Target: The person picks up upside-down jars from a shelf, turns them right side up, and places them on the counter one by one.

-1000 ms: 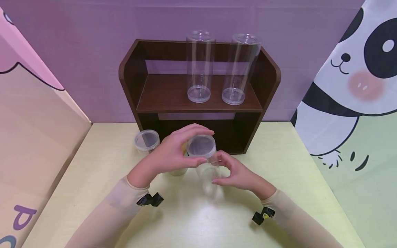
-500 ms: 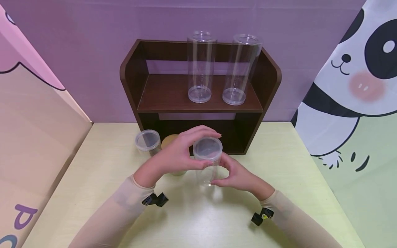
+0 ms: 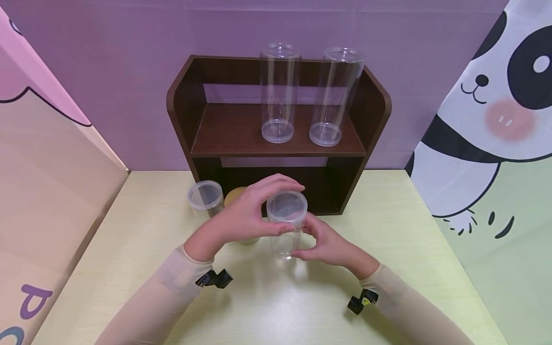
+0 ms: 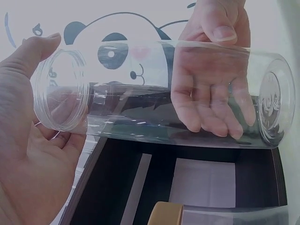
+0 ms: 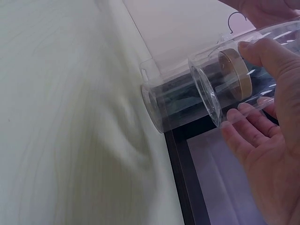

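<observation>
Begins at far left with a pink and cream backdrop (image 3: 51, 72), well left of the left fingers (image 3: 280, 182). Continues with a pale surface (image 3: 142, 215), spreading beneath and beyond the fingers on both sides. Includes a translucent-topped jar (image 3: 206, 194), standing left of the left fingers and just beside a tan-lidded jar (image 3: 235, 195). Shows only the tan lid and a lower edge of that one in the head view, partly covered. Shows a beige sleeve (image 3: 151, 302) and a black wrist camera (image 3: 214, 278) on the near side of the left fingers.

Clamps the left fingers round the top of a clear jar (image 3: 286, 215), thumb on the near side, fingertips on the far side. Grips the lower part with the right fingers (image 3: 305, 254), thumb in front, the others curled behind. Holds the clear jar roughly upright, base raised off the surface, before a dark brown shelf (image 3: 233, 127). Shows a first tall cylinder (image 3: 279, 96) upon it, straight beyond the left fingers, then a second tall cylinder (image 3: 334, 96), beyond and slightly right of the right fingers. Ends with a panda backdrop (image 3: 509, 115), well right of the right fingers.
</observation>
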Motion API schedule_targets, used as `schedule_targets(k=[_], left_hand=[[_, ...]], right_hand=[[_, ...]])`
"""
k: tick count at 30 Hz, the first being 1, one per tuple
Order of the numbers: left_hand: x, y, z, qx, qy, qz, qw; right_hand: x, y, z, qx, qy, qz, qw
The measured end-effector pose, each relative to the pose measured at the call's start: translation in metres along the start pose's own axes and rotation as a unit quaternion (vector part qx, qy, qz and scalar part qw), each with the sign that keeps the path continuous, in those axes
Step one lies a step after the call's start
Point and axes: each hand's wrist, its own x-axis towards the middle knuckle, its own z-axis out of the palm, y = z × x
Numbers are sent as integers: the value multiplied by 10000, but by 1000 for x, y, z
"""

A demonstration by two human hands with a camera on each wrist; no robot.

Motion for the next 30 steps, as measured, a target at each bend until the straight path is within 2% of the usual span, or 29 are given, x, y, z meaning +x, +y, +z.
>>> schedule_targets(k=[8, 13, 17, 21, 30], left_hand=[[-2, 0, -2, -32, 73, -60, 10000], [-7, -1, -7, 105, 279, -87, 9995], [-13, -3, -13, 41, 450, -133, 9989], [-21, -4, -19, 52, 602, -207, 9980], [-46, -4, -42, 477, 1026, -399, 9928]], right_hand=[[0, 2, 1, -43, 13, -27, 10000], [0, 2, 0, -147, 49, 39, 9999], [1, 1, 0, -180, 79, 64, 9998], [2, 2, 0, -159, 120, 112, 9997], [6, 8, 1, -183, 263, 117, 9994]])
